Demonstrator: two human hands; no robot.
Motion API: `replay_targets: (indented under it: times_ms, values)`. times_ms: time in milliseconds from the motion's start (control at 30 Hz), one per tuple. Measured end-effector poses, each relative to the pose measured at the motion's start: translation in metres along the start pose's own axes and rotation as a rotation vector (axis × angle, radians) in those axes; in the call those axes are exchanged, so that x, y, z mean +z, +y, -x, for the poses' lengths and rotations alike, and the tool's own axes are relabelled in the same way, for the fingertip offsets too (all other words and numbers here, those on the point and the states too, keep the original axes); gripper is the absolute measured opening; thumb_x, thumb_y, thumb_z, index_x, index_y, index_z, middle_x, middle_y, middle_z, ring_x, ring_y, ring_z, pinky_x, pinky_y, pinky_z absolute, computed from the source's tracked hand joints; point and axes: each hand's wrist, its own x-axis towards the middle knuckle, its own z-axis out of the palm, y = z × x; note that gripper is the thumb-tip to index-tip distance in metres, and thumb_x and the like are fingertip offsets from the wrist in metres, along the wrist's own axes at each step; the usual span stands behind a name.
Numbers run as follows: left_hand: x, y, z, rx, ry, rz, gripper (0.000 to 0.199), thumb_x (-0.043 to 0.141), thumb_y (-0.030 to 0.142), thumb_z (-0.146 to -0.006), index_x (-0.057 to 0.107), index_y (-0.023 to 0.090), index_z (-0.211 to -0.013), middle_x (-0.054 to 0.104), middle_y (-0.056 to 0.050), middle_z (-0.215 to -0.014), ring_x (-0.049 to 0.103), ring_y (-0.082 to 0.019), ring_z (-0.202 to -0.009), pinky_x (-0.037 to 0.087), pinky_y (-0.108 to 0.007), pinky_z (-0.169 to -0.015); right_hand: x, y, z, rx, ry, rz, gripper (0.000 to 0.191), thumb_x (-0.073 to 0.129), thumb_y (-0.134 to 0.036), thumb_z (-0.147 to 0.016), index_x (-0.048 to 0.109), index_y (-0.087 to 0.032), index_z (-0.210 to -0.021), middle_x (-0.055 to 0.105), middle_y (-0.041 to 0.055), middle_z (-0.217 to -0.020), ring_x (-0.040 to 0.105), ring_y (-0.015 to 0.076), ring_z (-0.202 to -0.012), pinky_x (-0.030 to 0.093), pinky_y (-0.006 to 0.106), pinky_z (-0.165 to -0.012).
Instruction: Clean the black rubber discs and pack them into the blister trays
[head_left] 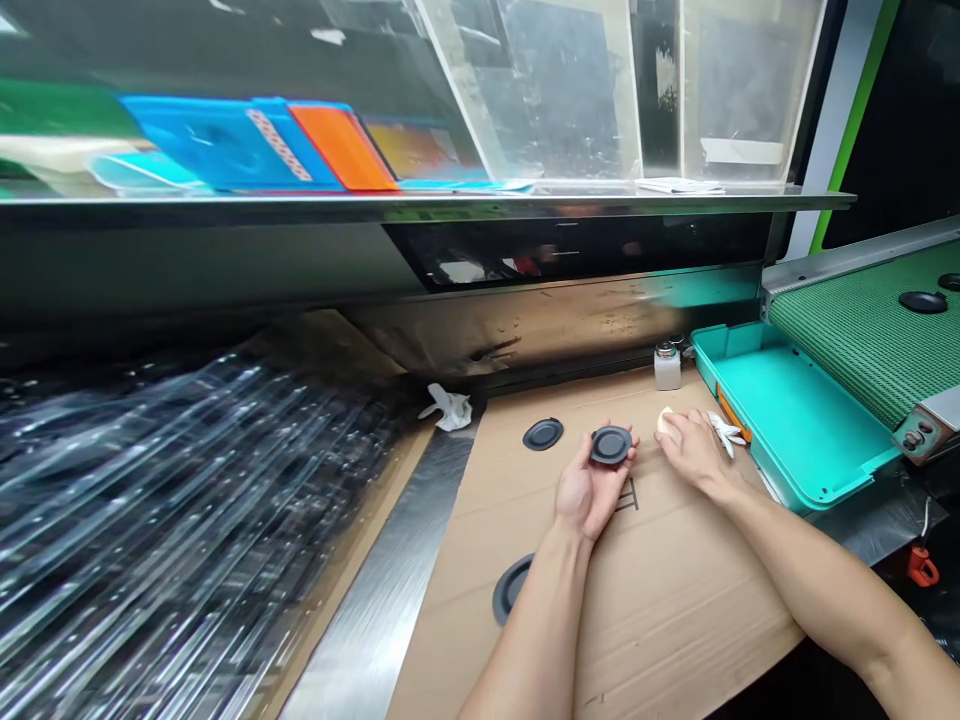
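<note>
My left hand (pixel 589 490) holds a round black disc-shaped part (pixel 611 445) with a raised ring, fingers curled round its edge above the cardboard sheet. To its right, my right hand (pixel 694 447) is closed on a small cream-coloured pad or cloth (pixel 667 424), mostly covered by the fingers. A second black disc (pixel 543 433) lies on the cardboard (pixel 675 600), left of my left hand. Nearer to me, another black disc (pixel 511 590) is partly hidden behind my left forearm.
A small white bottle (pixel 667 366) stands at the back, beside a turquoise tray (pixel 817 410). White gloves or cloth (pixel 726 432) lie by the tray. Black discs ride a green conveyor belt (pixel 877 310) at right. Clear plastic-wrapped trays (pixel 187 530) fill the left; a metal shelf (pixel 450 207) crosses above.
</note>
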Motion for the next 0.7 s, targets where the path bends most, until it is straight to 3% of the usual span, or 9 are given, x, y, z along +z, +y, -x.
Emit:
replay_targets:
  times_ms: [133,200,300,400,500,700]
  values:
    - [-0.001,0.015,0.006,-0.112,0.050,0.059,0.052,0.033,0.054,-0.103,0.063,0.012,-0.099,0.064,-0.016,-0.089,0.062,-0.016,-0.068,0.053,-0.020,-0.051,-0.011,-0.010,0.009,-0.114,-0.152,0.048,0.030,0.059,-0.049,-0.097,0.074,-0.025,-0.106,0.067,0.0072,-0.105,0.056,0.0238,-0.104,0.041,0.034,-0.092]
    - [-0.001,0.019,0.009,-0.172,0.076,0.070,0.061,0.027,0.059,-0.102,0.061,0.010,-0.095,0.059,-0.013,-0.080,0.054,-0.012,-0.058,0.046,-0.016,-0.041,-0.017,-0.013,0.010,-0.124,-0.097,0.147,0.033,0.050,-0.044,-0.101,0.076,-0.022,-0.101,0.067,0.0092,-0.110,0.055,0.0258,-0.107,0.041,0.036,-0.093]
    - [0.001,0.019,0.012,-0.221,0.093,0.059,0.064,0.021,0.059,-0.103,0.060,0.008,-0.095,0.057,-0.011,-0.076,0.048,-0.010,-0.053,0.039,-0.014,-0.036,-0.023,-0.003,0.005,0.061,0.000,0.357,0.033,0.044,-0.028,-0.101,0.073,-0.013,-0.108,0.064,0.0179,-0.118,0.054,0.0318,-0.112,0.043,0.040,-0.092]
    - [0.002,0.019,0.012,-0.235,0.112,0.043,0.065,0.020,0.056,-0.103,0.060,0.006,-0.096,0.057,-0.011,-0.075,0.049,-0.009,-0.052,0.040,-0.013,-0.037,-0.023,0.012,-0.001,0.228,-0.117,0.431,0.031,0.045,-0.010,-0.094,0.070,-0.006,-0.112,0.065,0.0236,-0.113,0.057,0.0331,-0.112,0.046,0.038,-0.087]
    - [0.000,0.019,0.011,-0.232,0.115,0.043,0.065,0.020,0.056,-0.103,0.061,0.006,-0.097,0.059,-0.012,-0.075,0.051,-0.010,-0.052,0.042,-0.014,-0.037,-0.017,0.016,-0.004,0.122,-0.161,0.261,0.033,0.045,-0.004,-0.092,0.067,-0.007,-0.116,0.068,0.0203,-0.112,0.061,0.0285,-0.110,0.046,0.035,-0.091]
    - [-0.001,0.009,0.007,-0.203,0.094,-0.211,0.062,0.027,0.056,-0.103,0.064,0.006,-0.101,0.066,-0.014,-0.076,0.061,-0.015,-0.054,0.050,-0.020,-0.043,-0.008,-0.004,0.001,-0.236,-0.021,-0.257,0.025,0.054,-0.015,-0.095,0.068,-0.017,-0.116,0.071,0.0082,-0.112,0.063,0.0203,-0.104,0.047,0.031,-0.093]
